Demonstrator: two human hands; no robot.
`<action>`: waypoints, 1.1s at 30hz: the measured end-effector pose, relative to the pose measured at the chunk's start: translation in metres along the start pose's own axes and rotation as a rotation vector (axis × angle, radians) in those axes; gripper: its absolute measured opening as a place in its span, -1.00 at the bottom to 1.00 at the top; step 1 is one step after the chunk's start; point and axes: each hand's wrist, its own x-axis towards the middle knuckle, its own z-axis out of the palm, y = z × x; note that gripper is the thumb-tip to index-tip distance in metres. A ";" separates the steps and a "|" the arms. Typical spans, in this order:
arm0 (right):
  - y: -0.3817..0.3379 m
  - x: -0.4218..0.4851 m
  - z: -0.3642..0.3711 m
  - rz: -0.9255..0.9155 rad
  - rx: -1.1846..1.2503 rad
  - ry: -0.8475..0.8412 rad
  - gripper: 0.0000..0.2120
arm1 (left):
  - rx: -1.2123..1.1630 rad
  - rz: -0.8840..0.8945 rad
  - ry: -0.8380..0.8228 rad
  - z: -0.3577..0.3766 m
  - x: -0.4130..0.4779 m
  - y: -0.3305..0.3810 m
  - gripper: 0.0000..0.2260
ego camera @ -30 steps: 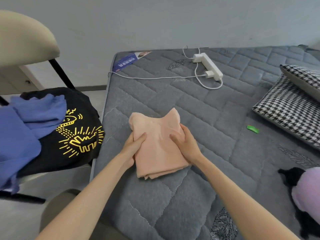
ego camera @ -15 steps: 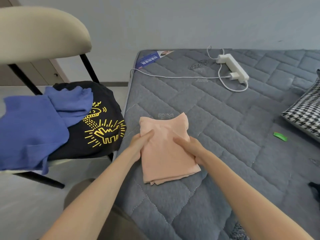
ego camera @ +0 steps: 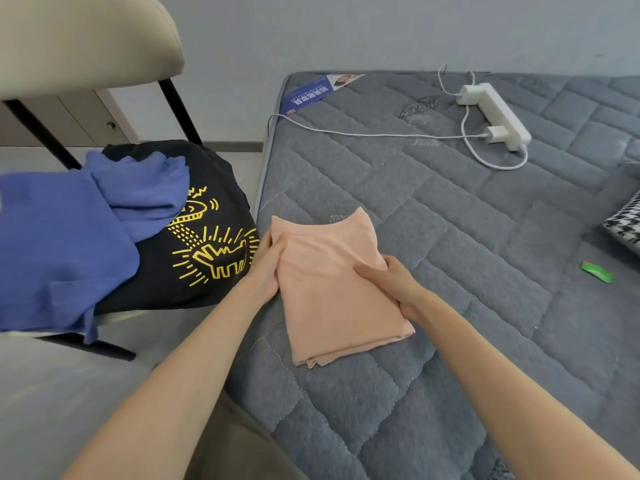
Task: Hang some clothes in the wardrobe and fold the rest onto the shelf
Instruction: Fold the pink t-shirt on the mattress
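A folded peach garment (ego camera: 329,292) lies on the grey quilted mattress (ego camera: 450,220), close to its left edge. My left hand (ego camera: 265,268) holds the garment's left side, thumb on top and fingers hidden at the edge. My right hand (ego camera: 394,284) holds the right side, its thumb lying across the cloth and its fingers curled at the edge. On the chair (ego camera: 86,39) to the left are a blue garment (ego camera: 62,237) and a black T-shirt with a yellow print (ego camera: 207,258), both unfolded.
A white power strip (ego camera: 495,114) with a plugged charger and cable lies at the mattress's far side. A small green object (ego camera: 597,271) and the corner of a houndstooth pillow (ego camera: 627,226) are at the right. Floor shows between chair and bed.
My view has turned left, bringing the chair further in and the pillows out. Both hands have slid from pressing on top of the peach garment to holding its side edges.
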 end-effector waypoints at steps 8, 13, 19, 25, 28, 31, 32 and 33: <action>-0.009 -0.011 -0.007 0.264 0.214 -0.340 -0.58 | 0.026 -0.126 0.003 -0.010 -0.029 -0.021 -0.70; -0.004 -0.015 0.003 0.321 0.189 -0.329 -0.51 | 0.083 -0.125 -0.016 -0.013 -0.043 -0.027 -0.68; 0.005 -0.021 0.002 0.226 0.272 -0.249 -0.34 | 0.179 -0.022 -0.009 0.001 -0.050 -0.023 -0.76; -0.013 -0.033 -0.044 0.110 0.334 -0.163 -0.27 | 0.195 0.031 -0.130 0.051 -0.049 0.003 -0.73; -0.018 -0.040 -0.080 0.064 0.388 -0.045 -0.29 | 0.215 0.051 -0.229 0.094 -0.047 0.012 -0.70; -0.012 -0.049 -0.120 0.039 0.444 0.046 -0.30 | 0.218 0.017 -0.340 0.139 -0.048 0.010 -0.69; -0.007 -0.052 -0.133 0.052 0.459 0.081 -0.30 | 0.221 0.001 -0.378 0.152 -0.048 0.006 -0.67; -0.001 -0.055 -0.145 0.068 0.472 0.123 -0.30 | 0.230 -0.014 -0.418 0.164 -0.050 0.001 -0.64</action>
